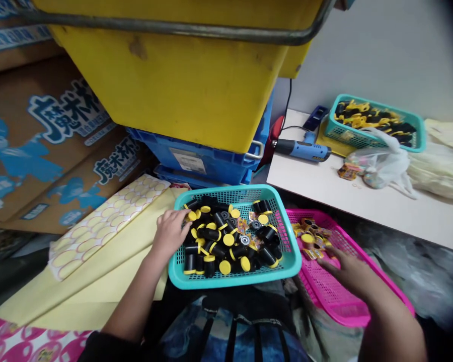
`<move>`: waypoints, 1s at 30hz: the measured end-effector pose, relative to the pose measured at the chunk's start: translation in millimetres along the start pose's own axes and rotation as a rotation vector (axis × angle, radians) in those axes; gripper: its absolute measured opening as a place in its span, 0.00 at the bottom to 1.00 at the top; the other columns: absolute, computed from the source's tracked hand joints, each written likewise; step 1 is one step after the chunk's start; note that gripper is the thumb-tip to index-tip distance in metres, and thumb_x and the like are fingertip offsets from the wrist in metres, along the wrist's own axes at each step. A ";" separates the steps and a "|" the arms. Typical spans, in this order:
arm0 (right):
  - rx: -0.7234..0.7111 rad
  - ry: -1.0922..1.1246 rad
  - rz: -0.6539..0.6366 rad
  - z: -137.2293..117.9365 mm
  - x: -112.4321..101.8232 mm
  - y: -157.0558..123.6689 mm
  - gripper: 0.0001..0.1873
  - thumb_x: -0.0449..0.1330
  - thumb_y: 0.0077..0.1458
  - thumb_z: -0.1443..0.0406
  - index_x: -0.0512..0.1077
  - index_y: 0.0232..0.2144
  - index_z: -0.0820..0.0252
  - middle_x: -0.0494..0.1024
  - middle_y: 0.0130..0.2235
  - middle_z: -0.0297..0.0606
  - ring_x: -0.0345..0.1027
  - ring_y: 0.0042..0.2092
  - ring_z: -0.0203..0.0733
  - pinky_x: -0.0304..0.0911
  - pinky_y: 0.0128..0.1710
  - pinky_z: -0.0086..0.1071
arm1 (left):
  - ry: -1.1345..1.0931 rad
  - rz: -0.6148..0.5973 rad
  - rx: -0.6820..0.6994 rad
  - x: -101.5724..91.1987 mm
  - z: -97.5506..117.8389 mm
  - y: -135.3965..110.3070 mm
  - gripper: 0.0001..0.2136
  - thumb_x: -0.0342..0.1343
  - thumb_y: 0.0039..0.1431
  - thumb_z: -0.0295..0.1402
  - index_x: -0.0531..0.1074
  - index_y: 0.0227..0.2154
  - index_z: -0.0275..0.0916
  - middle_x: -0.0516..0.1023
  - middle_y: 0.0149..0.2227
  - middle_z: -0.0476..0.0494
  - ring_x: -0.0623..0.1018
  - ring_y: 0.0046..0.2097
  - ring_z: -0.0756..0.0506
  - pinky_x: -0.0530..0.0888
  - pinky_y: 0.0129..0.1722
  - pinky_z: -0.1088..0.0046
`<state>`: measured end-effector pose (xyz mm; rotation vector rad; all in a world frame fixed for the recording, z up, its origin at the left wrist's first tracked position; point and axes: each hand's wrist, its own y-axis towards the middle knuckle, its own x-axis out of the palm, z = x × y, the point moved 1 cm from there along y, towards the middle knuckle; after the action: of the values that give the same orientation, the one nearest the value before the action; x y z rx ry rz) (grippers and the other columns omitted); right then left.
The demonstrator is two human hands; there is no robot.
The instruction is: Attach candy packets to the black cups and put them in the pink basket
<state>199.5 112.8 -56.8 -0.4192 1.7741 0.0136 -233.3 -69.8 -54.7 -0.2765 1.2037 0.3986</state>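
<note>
A teal basket [283, 271] rests on my lap, filled with several black cylinders with yellow caps [226, 239]. My left hand [170, 232] curls over the basket's left rim, fingertips among the cylinders; what they pinch is hidden. To the right lies a pink basket [332, 296] holding several small yellow-and-orange pieces [310, 236] at its far end. My right hand [348, 269] lies flat inside the pink basket with fingers stretched toward those pieces, holding nothing.
Yellow sticker sheets [98, 226] lie to the left. Behind stand cardboard boxes [53, 146], a yellow tub [181, 75] on blue crates [211, 161]. A white table [362, 196] carries a blue tool [304, 149], a plastic bag [381, 163] and a second teal basket [377, 123].
</note>
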 end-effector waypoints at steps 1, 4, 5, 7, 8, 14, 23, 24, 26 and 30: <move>0.060 0.014 -0.086 11.1 5.4 -1.9 0.32 0.57 0.49 0.45 0.73 0.47 0.61 0.77 0.43 0.48 0.73 0.42 0.56 0.68 0.41 0.44 | -0.013 0.036 -0.021 1.2 -1.3 -0.3 0.15 0.50 0.59 0.35 0.70 0.47 0.40 0.77 0.47 0.38 0.70 0.52 0.34 0.65 0.52 0.50; 0.198 0.137 -0.123 28.6 7.4 -13.6 0.31 0.52 0.53 0.45 0.71 0.50 0.57 0.76 0.47 0.43 0.72 0.45 0.52 0.67 0.44 0.42 | -0.192 0.197 -0.063 -3.2 7.0 -1.2 0.15 0.55 0.54 0.37 0.70 0.45 0.40 0.77 0.43 0.39 0.73 0.48 0.36 0.68 0.51 0.55; 0.237 0.150 -0.097 30.3 3.8 -17.5 0.30 0.51 0.54 0.45 0.71 0.50 0.57 0.76 0.46 0.43 0.72 0.45 0.51 0.67 0.44 0.41 | -0.308 0.240 -0.053 -6.1 17.0 -0.4 0.16 0.56 0.52 0.37 0.70 0.45 0.40 0.77 0.42 0.40 0.74 0.46 0.38 0.70 0.50 0.57; 0.327 0.134 -0.033 29.9 -6.3 -22.6 0.28 0.52 0.55 0.48 0.72 0.49 0.59 0.77 0.45 0.44 0.72 0.45 0.50 0.66 0.44 0.40 | -0.569 0.244 0.030 -10.2 52.3 3.8 0.18 0.57 0.52 0.38 0.68 0.45 0.39 0.76 0.41 0.41 0.76 0.43 0.42 0.73 0.46 0.63; 0.368 0.126 0.015 28.2 -11.7 -23.9 0.27 0.52 0.55 0.49 0.73 0.48 0.61 0.77 0.44 0.44 0.72 0.44 0.50 0.65 0.43 0.40 | -0.681 0.196 0.107 -10.4 77.6 6.9 0.18 0.57 0.53 0.37 0.67 0.46 0.38 0.76 0.42 0.42 0.77 0.42 0.43 0.74 0.45 0.65; 0.408 0.313 0.266 17.4 -27.9 -31.8 0.21 0.54 0.56 0.53 0.75 0.44 0.59 0.78 0.41 0.41 0.72 0.42 0.46 0.65 0.42 0.36 | -0.633 -0.236 0.631 18.6 237.6 26.9 0.25 0.60 0.53 0.32 0.65 0.55 0.36 0.74 0.51 0.35 0.72 0.55 0.39 0.69 0.55 0.58; 0.277 0.473 0.366 42.6 3.5 -48.6 0.21 0.54 0.55 0.53 0.76 0.41 0.60 0.78 0.41 0.42 0.72 0.40 0.45 0.66 0.41 0.36 | -0.474 -0.932 0.564 -4.9 162.3 -20.0 0.14 0.44 0.65 0.33 0.75 0.44 0.45 0.80 0.42 0.47 0.78 0.43 0.47 0.74 0.46 0.70; 0.200 0.506 0.352 33.7 4.2 -44.5 0.21 0.54 0.55 0.53 0.76 0.42 0.59 0.78 0.42 0.41 0.72 0.40 0.45 0.66 0.41 0.36 | -0.480 -1.042 0.458 -5.4 142.1 -35.2 0.15 0.43 0.66 0.33 0.75 0.45 0.46 0.80 0.42 0.47 0.79 0.42 0.47 0.74 0.45 0.71; 0.003 0.575 0.306 4.3 0.5 -32.8 0.19 0.54 0.57 0.53 0.75 0.43 0.58 0.78 0.43 0.40 0.72 0.41 0.43 0.66 0.41 0.34 | -0.497 -1.097 0.307 1.2 104.4 -65.8 0.15 0.45 0.65 0.36 0.73 0.49 0.50 0.77 0.51 0.47 0.75 0.52 0.46 0.70 0.54 0.67; -0.459 0.492 0.138 -83.3 -12.5 -4.0 0.15 0.53 0.62 0.60 0.74 0.45 0.58 0.76 0.45 0.39 0.70 0.46 0.41 0.64 0.47 0.33 | -0.569 -0.933 0.198 30.6 50.2 -110.6 0.17 0.52 0.59 0.48 0.79 0.37 0.43 0.77 0.50 0.39 0.75 0.53 0.41 0.69 0.56 0.64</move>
<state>124.6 93.2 -23.4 -0.6696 2.2877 0.4561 -132.9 -143.7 -66.8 -0.4776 0.4549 -0.4380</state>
